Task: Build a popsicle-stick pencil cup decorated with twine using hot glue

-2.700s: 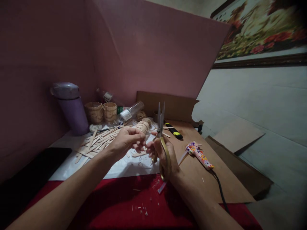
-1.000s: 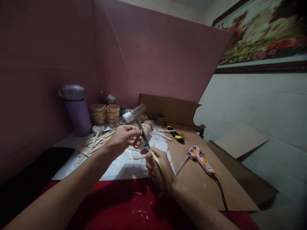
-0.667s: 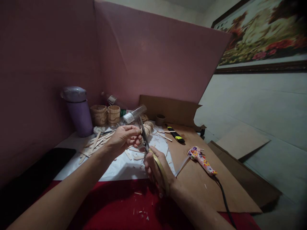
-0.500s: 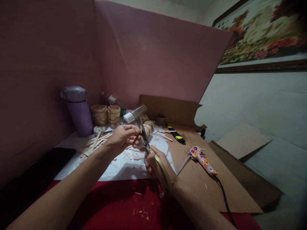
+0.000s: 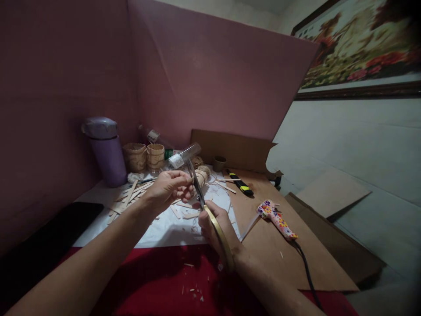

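No writing can be read; the label (image 5: 176, 161) on the bottle (image 5: 189, 152) is too small and blurred.

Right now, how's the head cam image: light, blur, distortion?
Head view: dim overall, no glare; the lower-left corner sinks into shadow. The wide-angle lens bows the edges of the pink board. The left hand, right hand and scissors are fairly sharp. The small piece pinched in the left hand is too dim to identify. The painting at top right is soft.
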Tool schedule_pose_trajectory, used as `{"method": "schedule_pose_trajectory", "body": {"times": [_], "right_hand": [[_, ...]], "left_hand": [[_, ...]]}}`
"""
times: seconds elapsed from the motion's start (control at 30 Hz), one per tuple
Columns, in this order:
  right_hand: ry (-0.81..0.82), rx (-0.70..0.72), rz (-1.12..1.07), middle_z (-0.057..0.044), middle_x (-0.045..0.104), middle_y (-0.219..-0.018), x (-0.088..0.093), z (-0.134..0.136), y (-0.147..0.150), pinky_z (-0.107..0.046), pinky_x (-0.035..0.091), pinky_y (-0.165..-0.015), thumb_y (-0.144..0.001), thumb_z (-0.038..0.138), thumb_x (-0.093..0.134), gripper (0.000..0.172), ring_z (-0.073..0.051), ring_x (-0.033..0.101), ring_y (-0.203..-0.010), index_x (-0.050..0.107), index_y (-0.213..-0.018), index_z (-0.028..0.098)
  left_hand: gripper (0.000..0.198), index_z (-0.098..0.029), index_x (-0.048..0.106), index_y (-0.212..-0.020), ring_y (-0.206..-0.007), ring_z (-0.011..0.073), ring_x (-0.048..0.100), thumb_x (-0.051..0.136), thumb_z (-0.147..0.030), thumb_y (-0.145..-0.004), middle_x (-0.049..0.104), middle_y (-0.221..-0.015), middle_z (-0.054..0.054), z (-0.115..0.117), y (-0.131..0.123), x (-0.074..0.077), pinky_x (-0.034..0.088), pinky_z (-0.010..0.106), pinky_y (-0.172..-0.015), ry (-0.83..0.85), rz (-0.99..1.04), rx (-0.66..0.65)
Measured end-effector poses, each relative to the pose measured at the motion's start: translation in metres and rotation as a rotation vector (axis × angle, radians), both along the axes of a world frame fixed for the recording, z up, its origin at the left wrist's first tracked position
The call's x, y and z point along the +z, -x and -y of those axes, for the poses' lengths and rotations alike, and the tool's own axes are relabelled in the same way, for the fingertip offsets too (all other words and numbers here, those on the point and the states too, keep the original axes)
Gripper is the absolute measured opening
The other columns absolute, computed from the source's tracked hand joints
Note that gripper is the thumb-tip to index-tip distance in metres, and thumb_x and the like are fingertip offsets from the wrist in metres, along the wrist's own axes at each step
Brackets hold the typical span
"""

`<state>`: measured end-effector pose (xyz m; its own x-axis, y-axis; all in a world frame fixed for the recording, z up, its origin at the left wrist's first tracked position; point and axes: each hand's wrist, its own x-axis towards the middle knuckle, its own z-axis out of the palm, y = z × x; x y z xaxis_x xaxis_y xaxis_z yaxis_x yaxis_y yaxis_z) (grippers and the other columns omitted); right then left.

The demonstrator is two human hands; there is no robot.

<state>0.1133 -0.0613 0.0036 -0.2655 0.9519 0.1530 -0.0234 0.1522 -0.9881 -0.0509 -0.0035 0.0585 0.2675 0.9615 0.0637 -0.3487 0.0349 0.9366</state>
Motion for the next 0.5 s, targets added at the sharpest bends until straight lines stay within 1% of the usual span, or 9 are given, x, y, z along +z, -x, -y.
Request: {"method": "schedule_pose_trajectory", "body": {"times": [0.13, 0.27, 0.33, 0.4, 0.5], "right_hand": [[-0.008, -0.018, -0.003, 0.009, 0.031, -0.055, -0.006, -0.003, 0.001, -0.019, 0.023, -0.041, -0.067, 0.083, 0.064, 0.068, -0.007, 0.027, -0.046, 0.059, -0.090, 0.019], [0.032, -0.041, -0.014, 0.009, 0.033, -0.052, -0.013, -0.004, 0.003, -0.018, 0.025, -0.039, -0.071, 0.078, 0.066, 0.061, -0.006, 0.028, -0.045, 0.059, -0.083, 0.019], [0.063, -0.057, -0.065, 0.010, 0.034, -0.051, -0.012, -0.003, 0.005, -0.017, 0.024, -0.037, -0.070, 0.076, 0.069, 0.059, -0.005, 0.027, -0.043, 0.058, -0.082, 0.019], [0.099, -0.084, -0.125, 0.011, 0.036, -0.049, -0.008, -0.001, 0.007, -0.016, 0.025, -0.036, -0.070, 0.076, 0.069, 0.060, -0.004, 0.027, -0.039, 0.058, -0.086, 0.019], [0.134, -0.155, -0.133, 0.012, 0.039, -0.047, -0.002, -0.003, 0.007, -0.016, 0.025, -0.033, -0.071, 0.078, 0.066, 0.063, -0.004, 0.028, -0.035, 0.057, -0.092, 0.019]], "left_hand": [[0.019, -0.011, 0.063, -0.066, -0.045, 0.0113, 0.060, 0.082, -0.017, -0.064, 0.066, -0.059, 0.005, 0.000, -0.001, -0.002, 0.048, 0.020, -0.043, 0.014, 0.010, 0.012], [0.020, -0.012, 0.062, -0.063, -0.044, 0.0124, 0.060, 0.082, -0.017, -0.063, 0.067, -0.058, 0.006, -0.001, -0.004, -0.005, 0.048, 0.021, -0.041, 0.034, -0.023, 0.029], [0.021, -0.011, 0.062, -0.062, -0.044, 0.0125, 0.060, 0.083, -0.017, -0.062, 0.067, -0.058, 0.006, -0.001, -0.006, -0.006, 0.049, 0.021, -0.041, 0.040, -0.016, 0.015], [0.022, -0.010, 0.063, -0.064, -0.044, 0.0125, 0.061, 0.084, -0.018, -0.061, 0.067, -0.059, 0.006, 0.000, -0.006, -0.006, 0.049, 0.021, -0.042, 0.037, 0.007, -0.016], [0.021, -0.009, 0.064, -0.066, -0.045, 0.0122, 0.061, 0.084, -0.016, -0.062, 0.067, -0.060, 0.007, 0.001, -0.006, -0.005, 0.050, 0.020, -0.043, 0.046, 0.040, -0.041]]}}
